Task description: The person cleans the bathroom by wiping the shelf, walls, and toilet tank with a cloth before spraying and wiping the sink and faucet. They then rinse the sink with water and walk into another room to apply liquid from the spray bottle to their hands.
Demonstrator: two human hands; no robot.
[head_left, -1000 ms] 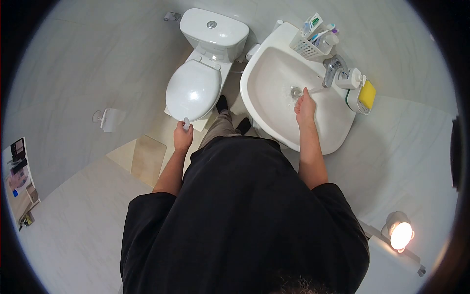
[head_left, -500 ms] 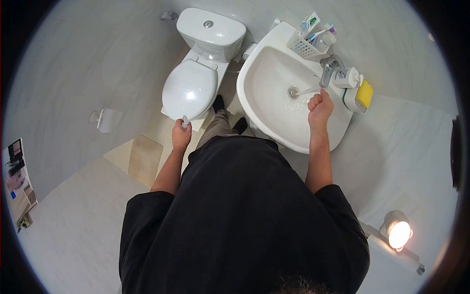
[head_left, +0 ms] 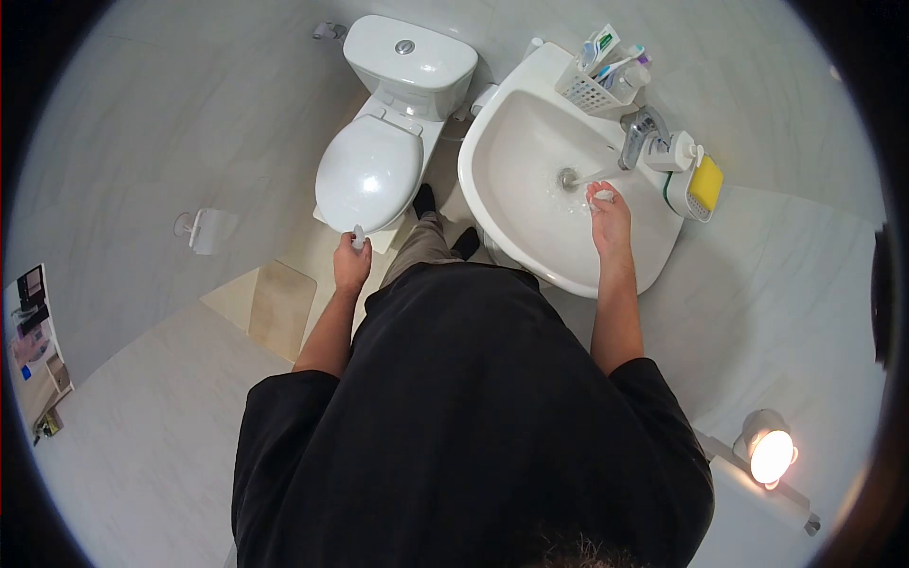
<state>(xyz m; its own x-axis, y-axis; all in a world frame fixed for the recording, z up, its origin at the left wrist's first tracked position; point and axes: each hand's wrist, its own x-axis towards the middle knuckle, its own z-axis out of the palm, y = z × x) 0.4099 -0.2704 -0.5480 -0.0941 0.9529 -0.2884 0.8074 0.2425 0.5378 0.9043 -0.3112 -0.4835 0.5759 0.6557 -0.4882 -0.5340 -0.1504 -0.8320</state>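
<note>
My left hand (head_left: 351, 263) is closed around a small, pale translucent item (head_left: 358, 237), near the front edge of the toilet lid (head_left: 369, 175). Over the right part of the white sink (head_left: 521, 142), my right hand (head_left: 611, 222) is palm up with its fingers curled. Something small and whitish (head_left: 602, 197) shows in it, too small to make out. Just beyond that hand is the metal faucet (head_left: 637, 137), with a thin stream of water running towards the drain (head_left: 567, 178).
A white basket (head_left: 585, 92) with toothbrushes and a tube stands on the sink's back rim. Beside the faucet are a white dispenser (head_left: 672, 151) and a holder with a yellow sponge (head_left: 706, 184). A lit lamp (head_left: 772, 456) is at the lower right.
My right hand has turned palm up from a fist and loosened its fingers, and a whitish thing now shows in it. My left hand has stayed in nearly the same place.
</note>
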